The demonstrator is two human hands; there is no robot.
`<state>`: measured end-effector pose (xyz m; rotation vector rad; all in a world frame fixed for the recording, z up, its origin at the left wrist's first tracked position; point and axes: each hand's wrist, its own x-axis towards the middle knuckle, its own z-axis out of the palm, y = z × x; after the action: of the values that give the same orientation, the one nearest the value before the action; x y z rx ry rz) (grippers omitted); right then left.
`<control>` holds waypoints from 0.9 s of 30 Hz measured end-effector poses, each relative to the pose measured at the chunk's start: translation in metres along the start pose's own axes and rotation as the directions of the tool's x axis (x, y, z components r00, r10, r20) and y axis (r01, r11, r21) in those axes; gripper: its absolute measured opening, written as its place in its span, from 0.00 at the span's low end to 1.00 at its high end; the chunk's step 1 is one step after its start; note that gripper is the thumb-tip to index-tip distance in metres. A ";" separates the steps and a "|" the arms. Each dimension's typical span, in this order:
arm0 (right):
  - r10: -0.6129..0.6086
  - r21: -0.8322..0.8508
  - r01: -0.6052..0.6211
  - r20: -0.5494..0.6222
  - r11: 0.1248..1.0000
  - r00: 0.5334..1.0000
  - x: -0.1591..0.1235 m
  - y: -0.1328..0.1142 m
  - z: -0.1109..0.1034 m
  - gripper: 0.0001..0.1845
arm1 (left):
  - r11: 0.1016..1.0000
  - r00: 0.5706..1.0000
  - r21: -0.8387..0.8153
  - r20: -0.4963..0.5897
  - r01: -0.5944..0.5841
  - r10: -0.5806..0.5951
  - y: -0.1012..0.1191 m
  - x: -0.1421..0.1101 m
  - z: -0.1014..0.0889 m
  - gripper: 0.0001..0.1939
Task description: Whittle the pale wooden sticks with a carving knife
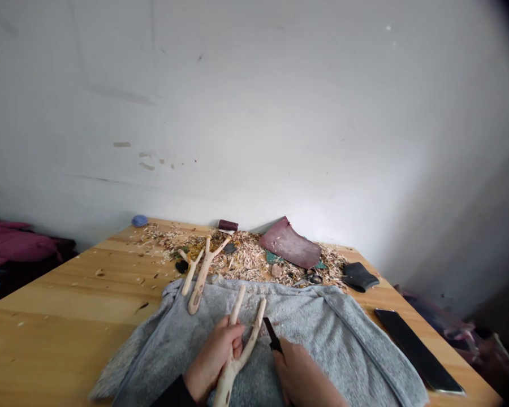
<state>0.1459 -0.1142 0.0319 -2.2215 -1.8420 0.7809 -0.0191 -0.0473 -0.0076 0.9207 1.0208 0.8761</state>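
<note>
Forked branch (234, 366) is looking largely bare of bark, remaining work unclear; left hand (214, 351) is holding one prong in curled fingers, right hand (300, 370) likewise gripping a knife (272, 332).

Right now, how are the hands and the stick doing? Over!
Left hand gripping forked stick by left prong. Right hand holding knife, tip close to right prong. Gray cloth underneath; two more forked sticks farther back.

Soft light (edges seemingly blurry)
</note>
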 end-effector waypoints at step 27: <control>-0.065 -0.083 0.068 0.049 0.994 0.997 0.003 -0.015 0.008 0.19 | 0.976 0.993 0.214 -0.104 -0.036 0.060 -0.002 -0.004 0.005 0.05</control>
<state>0.1289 -0.1095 0.0305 -2.1965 -1.9952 0.7621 -0.0150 -0.0528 -0.0073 1.0897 1.2082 0.8773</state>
